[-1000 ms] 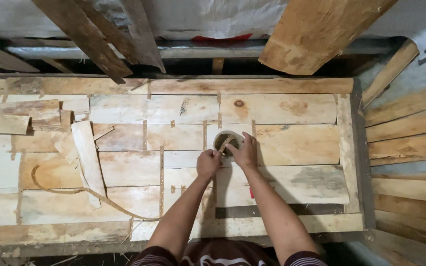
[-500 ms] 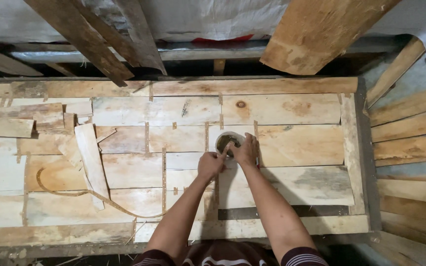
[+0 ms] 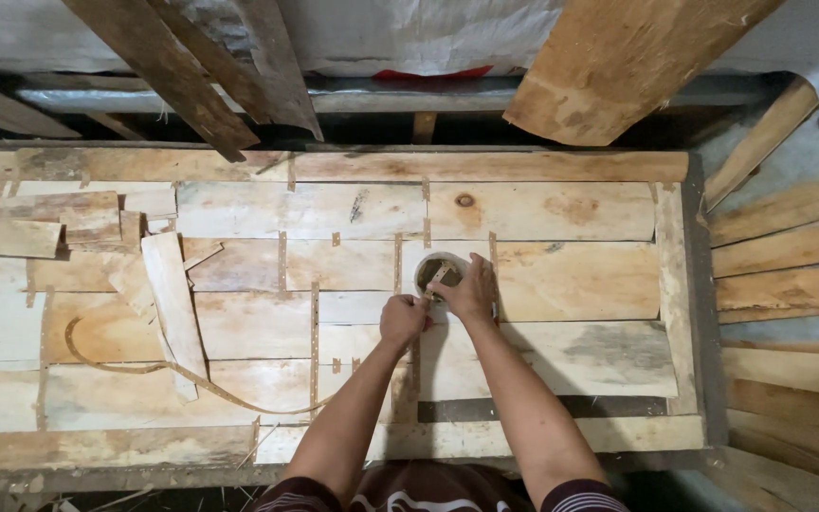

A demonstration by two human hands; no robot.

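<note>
- Left hand [image 3: 402, 320]: closed into a loose fist, fingers together, pinching the free end of a tape strip [image 3: 435, 281] down against the veneer sheet [image 3: 542, 351]; exactly how much is held cannot be told.
- Right hand [image 3: 469, 292]: just beside the left, fingers curled and clamped on the near rim of the tape roll [image 3: 440, 269], apparently to steady it while the strip is drawn off.
- Tape roll: lying flat on the sheet, touching the right fingertips, its dark core open upward; the strip is seen crossing the core toward the left hand.
- Veneer sheet under both hands: pieced from many pale thin panels, butted edge to edge, with short tape patches [image 3: 314, 327] laid across the seams, presumably to hold them together.
- Well to the left of the left hand: a loose narrow veneer offcut [image 3: 173, 308] lying tilted over the panels, and a thin curled sliver [image 3: 135, 365] trailing beneath it.
- Beyond the hands, past the far edge of the sheet: rough planks [image 3: 609, 66] leaning overhead.
- Far right of the right hand: stacked boards [image 3: 789, 284].
</note>
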